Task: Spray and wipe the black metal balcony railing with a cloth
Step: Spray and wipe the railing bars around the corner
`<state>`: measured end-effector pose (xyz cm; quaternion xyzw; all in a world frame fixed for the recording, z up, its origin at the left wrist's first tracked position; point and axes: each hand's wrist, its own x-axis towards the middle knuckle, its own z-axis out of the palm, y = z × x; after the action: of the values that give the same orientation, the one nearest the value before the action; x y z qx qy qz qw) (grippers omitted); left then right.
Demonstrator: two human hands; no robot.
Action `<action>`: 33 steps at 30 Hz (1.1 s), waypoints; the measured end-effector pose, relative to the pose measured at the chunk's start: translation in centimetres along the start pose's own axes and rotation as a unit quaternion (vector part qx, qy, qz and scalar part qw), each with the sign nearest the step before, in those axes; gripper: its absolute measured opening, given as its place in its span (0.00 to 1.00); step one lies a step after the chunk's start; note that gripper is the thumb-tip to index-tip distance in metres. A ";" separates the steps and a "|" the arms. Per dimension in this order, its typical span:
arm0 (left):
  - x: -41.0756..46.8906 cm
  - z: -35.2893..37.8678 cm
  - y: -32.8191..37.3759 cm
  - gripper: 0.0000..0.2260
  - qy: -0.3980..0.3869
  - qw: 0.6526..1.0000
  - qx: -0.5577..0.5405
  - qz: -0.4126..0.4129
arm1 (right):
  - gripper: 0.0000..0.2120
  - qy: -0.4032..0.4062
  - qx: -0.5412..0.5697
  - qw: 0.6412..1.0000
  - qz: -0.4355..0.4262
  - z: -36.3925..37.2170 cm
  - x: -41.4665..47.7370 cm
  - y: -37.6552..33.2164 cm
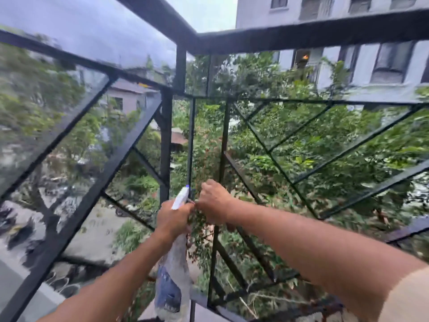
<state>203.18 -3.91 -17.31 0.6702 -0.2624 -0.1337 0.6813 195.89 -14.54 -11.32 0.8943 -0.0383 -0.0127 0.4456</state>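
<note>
Black metal railing (166,135) in front of me: I judge it rigid, takes firm wiping. My left hand (174,220) grips spray bottle (174,270) at neck; probably light plastic, slippery if wet. My right hand (214,202) curled at thin bar (190,147); cloth not visible, cannot tell what it holds.

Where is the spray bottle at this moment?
Head view, low centre: the spray bottle hangs from the left hand, which grips its neck, white nozzle up beside the thin upright bar at the railing corner, just left of the right hand.
</note>
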 end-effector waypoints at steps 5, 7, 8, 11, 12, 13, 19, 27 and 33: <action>1.4 -0.3 3.3 0.06 0.026 0.999 -0.009 0.035 | 0.11 0.077 0.020 0.993 0.083 -5.7 0.5 8.3; 1.8 -0.1 4.5 0.05 0.039 0.998 -0.006 0.043 | 0.10 0.112 0.018 0.985 0.130 -8.5 0.8 12.2; 1.8 0.2 5.1 0.05 0.044 0.998 0.000 0.047 | 0.07 0.126 0.021 0.981 0.146 -9.4 0.8 13.3; 1.4 1.0 6.4 0.04 0.045 0.995 0.033 0.081 | 0.09 0.106 0.016 0.984 0.145 -8.8 0.5 12.7; 1.2 1.2 6.7 0.04 0.040 0.994 0.044 0.094 | 0.08 0.084 0.034 0.987 0.133 -8.0 0.2 11.8; 1.0 1.4 6.8 0.04 0.032 0.993 0.047 0.104 | 0.07 0.066 0.048 0.990 0.113 -7.3 -0.1 10.5; 0.8 1.5 7.9 0.02 0.039 0.995 0.005 0.096 | 0.10 0.083 0.039 0.991 0.100 -7.2 -0.6 10.5; 2.6 1.2 10.5 0.03 0.042 0.992 -0.001 0.116 | 0.06 0.148 -0.019 0.975 0.165 -9.6 -2.1 14.6; 3.6 0.9 12.5 0.11 0.035 0.993 -0.022 0.114 | 0.07 0.138 -0.013 0.985 0.108 -8.1 -2.3 13.3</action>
<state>203.60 -5.78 -4.35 0.6248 -0.3101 -0.0376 0.7156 193.31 -15.88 4.19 0.8722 -0.0728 0.1580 0.4571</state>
